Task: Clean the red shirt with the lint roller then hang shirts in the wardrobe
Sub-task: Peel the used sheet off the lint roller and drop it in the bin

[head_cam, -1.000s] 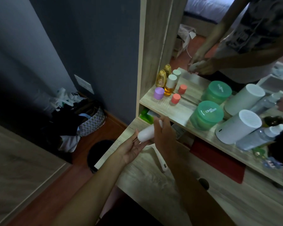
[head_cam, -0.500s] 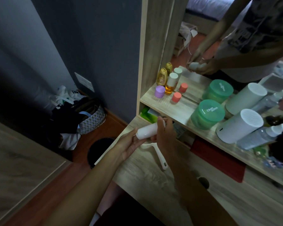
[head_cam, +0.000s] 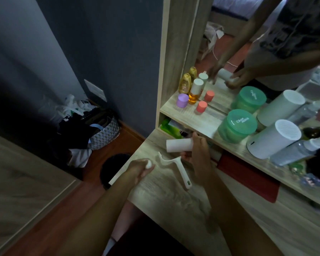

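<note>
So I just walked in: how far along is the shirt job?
Early. Done: nothing on shirts; none shows. In hand: right hand grips the lint roller, left hand pinches a small white wad, likely a peeled sheet. Left: rolling the red shirt, then hanging the shirts.

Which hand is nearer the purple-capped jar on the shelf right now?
Right. The right hand, holding the lint roller, sits just below the shelf, down-right of the purple-capped jar. The left hand, pinching a small white wad, is lower on the desk.
</note>
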The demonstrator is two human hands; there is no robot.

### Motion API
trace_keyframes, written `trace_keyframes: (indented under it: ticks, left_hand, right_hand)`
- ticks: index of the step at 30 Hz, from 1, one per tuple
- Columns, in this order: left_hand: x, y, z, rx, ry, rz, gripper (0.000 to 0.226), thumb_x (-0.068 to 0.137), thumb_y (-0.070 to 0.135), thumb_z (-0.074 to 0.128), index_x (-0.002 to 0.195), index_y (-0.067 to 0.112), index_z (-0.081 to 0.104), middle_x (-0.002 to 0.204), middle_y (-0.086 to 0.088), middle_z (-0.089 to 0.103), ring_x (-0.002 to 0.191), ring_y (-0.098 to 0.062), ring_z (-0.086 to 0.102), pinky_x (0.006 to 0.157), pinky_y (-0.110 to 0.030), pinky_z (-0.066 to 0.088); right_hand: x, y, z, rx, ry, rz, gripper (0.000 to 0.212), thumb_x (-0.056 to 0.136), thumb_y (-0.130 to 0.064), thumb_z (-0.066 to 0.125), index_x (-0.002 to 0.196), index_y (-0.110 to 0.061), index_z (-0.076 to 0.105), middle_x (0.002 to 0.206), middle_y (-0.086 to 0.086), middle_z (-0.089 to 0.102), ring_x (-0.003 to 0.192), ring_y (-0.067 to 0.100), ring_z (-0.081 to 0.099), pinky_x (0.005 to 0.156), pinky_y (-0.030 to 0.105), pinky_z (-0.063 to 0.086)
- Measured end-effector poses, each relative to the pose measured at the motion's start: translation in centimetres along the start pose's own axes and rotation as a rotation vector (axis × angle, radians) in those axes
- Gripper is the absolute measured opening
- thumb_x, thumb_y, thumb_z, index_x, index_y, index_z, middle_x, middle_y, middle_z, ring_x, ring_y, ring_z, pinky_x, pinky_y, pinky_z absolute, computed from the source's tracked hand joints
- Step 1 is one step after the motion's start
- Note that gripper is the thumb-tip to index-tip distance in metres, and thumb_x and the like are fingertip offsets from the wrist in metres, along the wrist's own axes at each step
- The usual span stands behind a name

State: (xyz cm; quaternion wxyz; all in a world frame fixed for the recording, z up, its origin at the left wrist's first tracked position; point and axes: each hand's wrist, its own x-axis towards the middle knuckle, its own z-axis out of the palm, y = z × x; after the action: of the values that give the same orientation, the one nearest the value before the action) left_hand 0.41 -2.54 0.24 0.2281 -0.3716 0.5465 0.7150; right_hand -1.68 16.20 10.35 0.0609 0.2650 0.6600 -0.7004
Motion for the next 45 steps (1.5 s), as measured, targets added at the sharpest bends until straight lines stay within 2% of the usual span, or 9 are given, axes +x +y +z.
trace_keyframes:
  ticks: [5,9,13,16,20,26,31,36,45]
  left_hand:
    - [1.6,-1.6,0.0,0.500,0.151,0.254,0.028,0.075,0.017,0.076,0.098,0.001,0.070,0.095,-0.015,0.069,0.092,-0.033,0.066,0.081,-0.038,0.056]
    - [1.6,-1.9,0.6,0.793,0.221,0.461,0.012,0.081,0.015,0.072,0.089,0.008,0.067,0.097,-0.010,0.066,0.086,-0.022,0.062,0.068,-0.020,0.040]
    - [2.1,-2.0,0.7,0.933,0.306,0.545,0.024,0.090,0.024,0.062,0.109,0.009,0.062,0.116,-0.012,0.054,0.092,-0.020,0.055,0.078,-0.022,0.039]
    - [-0.4,0.2,1.9,0.625,0.376,0.713,0.037,0.101,0.033,0.038,0.101,0.007,0.065,0.101,-0.011,0.064,0.086,-0.017,0.055,0.073,-0.022,0.037]
    - [-4.2,4.5,3.6,0.188,0.047,0.603,0.052,0.099,0.050,0.028,0.098,0.016,0.068,0.095,-0.007,0.069,0.084,-0.019,0.067,0.069,-0.032,0.057]
    - [-4.6,6.7,2.7,0.524,0.128,0.775,0.042,0.100,0.043,0.036,0.088,0.009,0.058,0.079,-0.005,0.058,0.072,-0.021,0.056,0.066,-0.042,0.051]
    - [-4.6,7.3,2.2,0.588,0.232,0.827,0.041,0.098,0.046,0.039,0.086,0.012,0.059,0.084,-0.009,0.061,0.079,-0.028,0.060,0.069,-0.044,0.050]
    - [-4.9,7.5,2.8,0.618,0.255,0.827,0.041,0.094,0.054,0.039,0.085,0.019,0.059,0.088,-0.011,0.063,0.081,-0.029,0.062,0.070,-0.046,0.050]
    - [-5.0,7.3,3.3,0.704,0.209,0.833,0.053,0.085,0.067,0.036,0.089,0.020,0.060,0.091,-0.009,0.062,0.085,-0.025,0.062,0.073,-0.052,0.055]
  right_hand:
    - [-0.3,0.4,-0.6,0.046,-0.071,0.042,0.027,0.099,-0.029,0.049,0.113,-0.006,0.051,0.102,0.013,0.056,0.081,0.026,0.064,0.063,0.034,0.058]
    - [-0.4,0.8,-0.7,-0.021,-0.110,0.008,0.027,0.098,-0.030,0.050,0.114,-0.009,0.053,0.106,0.016,0.059,0.075,0.024,0.066,0.055,0.028,0.056]
    - [-0.4,0.4,-0.4,-0.125,-0.107,-0.046,0.022,0.099,-0.031,0.048,0.112,-0.014,0.054,0.100,0.011,0.059,0.062,0.016,0.062,0.059,0.031,0.055]
    - [-0.2,0.1,-0.1,-0.121,-0.114,-0.060,0.023,0.100,-0.032,0.047,0.114,-0.014,0.053,0.100,0.011,0.057,0.063,0.018,0.060,0.057,0.029,0.055]
    - [-0.1,-0.1,1.6,-0.080,-0.141,-0.041,0.021,0.098,-0.029,0.051,0.112,-0.014,0.056,0.112,0.012,0.055,0.094,0.028,0.063,0.079,0.045,0.059]
    - [0.2,-0.2,2.5,0.180,-0.296,0.098,0.020,0.096,-0.022,0.054,0.110,-0.010,0.062,0.105,0.020,0.061,0.070,0.020,0.066,0.056,0.027,0.056]
    - [0.2,0.2,3.1,0.015,-0.194,0.012,0.007,0.094,-0.026,0.059,0.092,-0.021,0.063,0.102,0.023,0.064,0.069,0.025,0.065,0.070,0.039,0.059]
    - [-0.2,1.3,2.4,0.250,-0.217,0.061,0.021,0.094,-0.020,0.060,0.111,-0.008,0.062,0.108,0.024,0.064,0.069,0.024,0.066,0.055,0.025,0.055]
    - [-0.3,3.1,1.2,0.531,-0.236,0.198,0.025,0.094,-0.017,0.060,0.116,-0.006,0.061,0.111,0.023,0.064,0.077,0.025,0.072,0.061,0.028,0.059]
